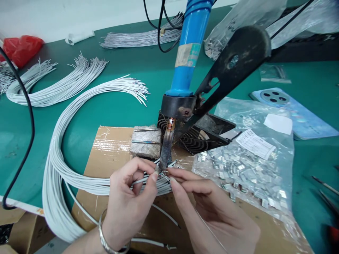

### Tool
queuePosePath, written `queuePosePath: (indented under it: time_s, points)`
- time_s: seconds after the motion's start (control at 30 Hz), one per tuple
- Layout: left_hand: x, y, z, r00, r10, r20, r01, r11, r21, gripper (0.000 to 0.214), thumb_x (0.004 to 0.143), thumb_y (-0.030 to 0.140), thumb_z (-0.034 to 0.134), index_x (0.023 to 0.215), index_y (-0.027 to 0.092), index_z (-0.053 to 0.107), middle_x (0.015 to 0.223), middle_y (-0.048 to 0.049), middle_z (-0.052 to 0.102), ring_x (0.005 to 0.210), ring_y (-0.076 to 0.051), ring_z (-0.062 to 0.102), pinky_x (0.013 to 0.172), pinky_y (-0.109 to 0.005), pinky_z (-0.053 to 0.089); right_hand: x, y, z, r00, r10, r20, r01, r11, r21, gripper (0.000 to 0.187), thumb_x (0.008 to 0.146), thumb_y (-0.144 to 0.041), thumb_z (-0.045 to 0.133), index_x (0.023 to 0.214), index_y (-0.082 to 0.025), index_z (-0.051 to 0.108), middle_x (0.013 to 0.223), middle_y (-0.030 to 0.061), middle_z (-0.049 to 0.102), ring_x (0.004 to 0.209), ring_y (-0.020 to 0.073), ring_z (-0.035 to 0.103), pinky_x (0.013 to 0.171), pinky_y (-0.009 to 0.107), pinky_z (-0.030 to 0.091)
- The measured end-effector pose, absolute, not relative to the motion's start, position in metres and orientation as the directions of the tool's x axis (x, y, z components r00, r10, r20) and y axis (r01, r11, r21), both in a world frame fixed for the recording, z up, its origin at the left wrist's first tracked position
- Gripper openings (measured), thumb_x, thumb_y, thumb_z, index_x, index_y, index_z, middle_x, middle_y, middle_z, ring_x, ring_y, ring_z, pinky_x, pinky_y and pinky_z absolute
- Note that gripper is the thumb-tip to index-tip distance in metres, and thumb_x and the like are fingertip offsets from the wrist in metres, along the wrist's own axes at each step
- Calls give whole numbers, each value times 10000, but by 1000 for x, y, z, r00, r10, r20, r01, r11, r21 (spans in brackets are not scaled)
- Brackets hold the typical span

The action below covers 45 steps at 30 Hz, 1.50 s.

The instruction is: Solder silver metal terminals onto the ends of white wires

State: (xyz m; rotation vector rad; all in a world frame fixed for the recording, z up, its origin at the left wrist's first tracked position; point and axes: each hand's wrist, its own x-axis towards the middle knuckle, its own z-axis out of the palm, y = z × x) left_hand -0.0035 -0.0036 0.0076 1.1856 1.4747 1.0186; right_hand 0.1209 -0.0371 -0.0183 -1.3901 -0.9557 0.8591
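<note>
My left hand [129, 203], with a metal bangle at the wrist, is closed in a pinch on a white cable [137, 181] just below the soldering iron's tip [165, 151]. The blue-handled soldering iron [185, 67] points downward in a black metal holder [238, 56]. Between the fingers of my right hand [212, 208] is a thin solder wire [210, 231], its end close to the same spot. A small shiny metal piece [165, 173] sits at the iron's tip; fingers partly hide the joint. Behind the hands lies a thick bundle of white cables [57, 148].
Under the work lies cardboard [106, 141], with a film-wrapped block [145, 141] on it. A black fan [196, 137] sits behind the iron. To the right are a bag of small metal pieces [238, 173] and a phone [304, 113]. More cable bundles [66, 84] lie at left.
</note>
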Motion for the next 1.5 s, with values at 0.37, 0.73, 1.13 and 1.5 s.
queuePosePath:
  time_s: [0.37,0.73,1.13,1.5]
  points:
    - [-4,-4,7,-77,984,-159,196,171,966,111,813,167,680,711,165,638,829,-46,696,501,-69,463,437,-198,281,118,-37,-20,430,901,56,50,38,-998,141,814,-191,803,725,-258,716,948,-30,817,802,115,768,753,162,581]
    - [-5,-3,7,-83,988,-133,203,147,968,114,814,164,689,706,170,651,831,-54,717,598,-111,598,446,-190,342,116,-36,-20,437,895,86,77,58,-995,130,805,-182,811,737,-264,737,942,-28,821,802,130,768,740,202,578]
    - [-8,-4,6,-65,991,-118,212,129,969,106,826,157,686,726,174,655,847,-56,743,625,-114,609,475,-183,389,115,-36,-19,433,897,91,75,65,-995,151,819,-165,787,722,-251,710,931,-21,817,781,124,760,745,201,574]
    - [-7,-3,5,-59,988,-143,210,153,966,118,832,168,684,719,176,649,844,-45,742,580,-95,567,455,-180,354,116,-35,-22,412,906,93,76,68,-995,141,820,-157,786,727,-232,711,941,3,816,801,127,767,773,203,580]
